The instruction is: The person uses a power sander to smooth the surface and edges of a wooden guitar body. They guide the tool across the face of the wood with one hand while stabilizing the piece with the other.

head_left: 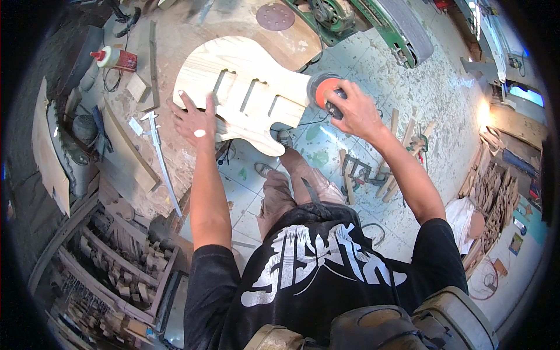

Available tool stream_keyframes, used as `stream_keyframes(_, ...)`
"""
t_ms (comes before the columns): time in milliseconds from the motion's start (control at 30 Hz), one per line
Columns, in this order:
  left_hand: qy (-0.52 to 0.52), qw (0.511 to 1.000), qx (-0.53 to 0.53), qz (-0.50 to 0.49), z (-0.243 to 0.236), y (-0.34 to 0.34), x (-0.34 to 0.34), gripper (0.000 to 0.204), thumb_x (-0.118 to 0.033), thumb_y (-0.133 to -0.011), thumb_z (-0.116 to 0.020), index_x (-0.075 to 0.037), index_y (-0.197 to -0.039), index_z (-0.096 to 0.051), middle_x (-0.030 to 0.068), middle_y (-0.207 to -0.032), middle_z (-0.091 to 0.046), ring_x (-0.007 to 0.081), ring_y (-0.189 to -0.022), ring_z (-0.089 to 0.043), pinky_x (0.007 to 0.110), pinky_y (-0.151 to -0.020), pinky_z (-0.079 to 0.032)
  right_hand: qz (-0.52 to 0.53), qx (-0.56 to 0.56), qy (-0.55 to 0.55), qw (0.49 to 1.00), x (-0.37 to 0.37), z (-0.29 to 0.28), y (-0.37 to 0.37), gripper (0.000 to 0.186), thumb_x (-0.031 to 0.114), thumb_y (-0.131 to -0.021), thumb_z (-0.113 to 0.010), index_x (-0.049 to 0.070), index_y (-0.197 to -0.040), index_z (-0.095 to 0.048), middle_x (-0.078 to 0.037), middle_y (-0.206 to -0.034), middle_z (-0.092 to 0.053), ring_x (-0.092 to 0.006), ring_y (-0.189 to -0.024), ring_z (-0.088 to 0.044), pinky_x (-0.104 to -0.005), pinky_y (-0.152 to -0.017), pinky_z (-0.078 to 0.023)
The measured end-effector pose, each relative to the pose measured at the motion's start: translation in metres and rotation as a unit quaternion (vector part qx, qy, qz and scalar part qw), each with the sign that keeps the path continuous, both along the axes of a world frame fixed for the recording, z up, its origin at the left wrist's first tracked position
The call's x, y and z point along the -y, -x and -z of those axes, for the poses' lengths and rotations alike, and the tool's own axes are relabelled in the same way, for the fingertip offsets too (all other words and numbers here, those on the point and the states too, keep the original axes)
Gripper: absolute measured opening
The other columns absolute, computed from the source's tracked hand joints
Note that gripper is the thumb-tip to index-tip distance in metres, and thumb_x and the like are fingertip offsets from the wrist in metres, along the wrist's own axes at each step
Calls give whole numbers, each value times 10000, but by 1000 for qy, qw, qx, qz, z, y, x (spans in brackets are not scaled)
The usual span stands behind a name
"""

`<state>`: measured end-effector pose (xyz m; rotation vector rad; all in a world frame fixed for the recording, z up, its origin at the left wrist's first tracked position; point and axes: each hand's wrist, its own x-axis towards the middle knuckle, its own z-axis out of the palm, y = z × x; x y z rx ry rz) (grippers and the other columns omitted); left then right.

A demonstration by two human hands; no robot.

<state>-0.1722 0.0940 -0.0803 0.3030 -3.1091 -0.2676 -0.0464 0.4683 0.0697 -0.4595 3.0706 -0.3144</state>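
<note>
A pale wooden guitar body (251, 64) with three routed slots lies at the edge of the workbench (163, 195), overhanging the floor. My left hand (192, 119) rests on its lower left part, fingers spread. My right hand (350, 111) grips an orange and dark power sander (322, 87), held at the right end of the body against its edge. My fingers wrap over the sander's top. A digital caliper (166, 166) lies on the bench left of my left hand.
Left are a glue bottle (116, 58) and wood offcuts (140, 87). A sanding disc (275, 16) and green machine (367, 26) are at the top. Clamps and sticks (359, 175) lie on the tiled floor at right. A wood rack (114, 268) stands lower left.
</note>
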Motion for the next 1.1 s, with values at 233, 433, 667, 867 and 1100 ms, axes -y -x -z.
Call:
stream_keyframes(233, -10, 1000, 5, -7, 0, 0, -1, 917, -736, -984, -511, -180, -1689, -329, 264, -1730, -213, 486, -1531, -317, 588, -1223, -326, 26, -5, 5, 1000, 1, 2, -7, 586, 187, -698, -853, 215, -1235, -620, -111, -1207, -541, -339, -1065, -624, -474, -723, -617)
stream_keyframes(433, -2, 1000, -4, -2, -1, 0, -1, 919, -734, -983, -510, -167, -1686, -337, 265, -1731, -221, 485, -1534, -315, 588, -1224, -322, 85, 14, -9, 996, 0, 2, -10, 604, 195, -698, -848, 195, -1258, -622, -123, -1243, -566, -350, -1101, -638, -492, -777, -602)
stream_keyframes(667, 6, 1000, 7, -3, 1, 2, 1, 932, -750, -984, -494, -181, -1698, -307, 257, -1735, -214, 481, -1542, -301, 578, -1235, -313, 134, 18, -10, 991, -11, 12, -47, 635, 222, -699, -871, 215, -1279, -612, -119, -1236, -544, -341, -1087, -631, -502, -725, -622)
stream_keyframes(867, 6, 1000, 17, -6, 1, 2, 2, 934, -758, -986, -482, -188, -1702, -295, 253, -1742, -197, 475, -1560, -277, 570, -1244, -305, 163, 38, -10, 986, -8, 6, -50, 618, 193, -702, -831, 210, -1283, -622, -130, -1248, -563, -356, -1091, -651, -480, -794, -606)
stream_keyframes(1100, 1, 1000, 8, 3, -2, 1, 0, 933, -763, -985, -474, -188, -1699, -305, 258, -1740, -207, 478, -1554, -293, 576, -1238, -314, 121, 14, -9, 992, 12, 8, -20, 615, 223, -711, -859, 215, -1269, -599, -116, -1213, -537, -340, -1086, -626, -482, -711, -631)
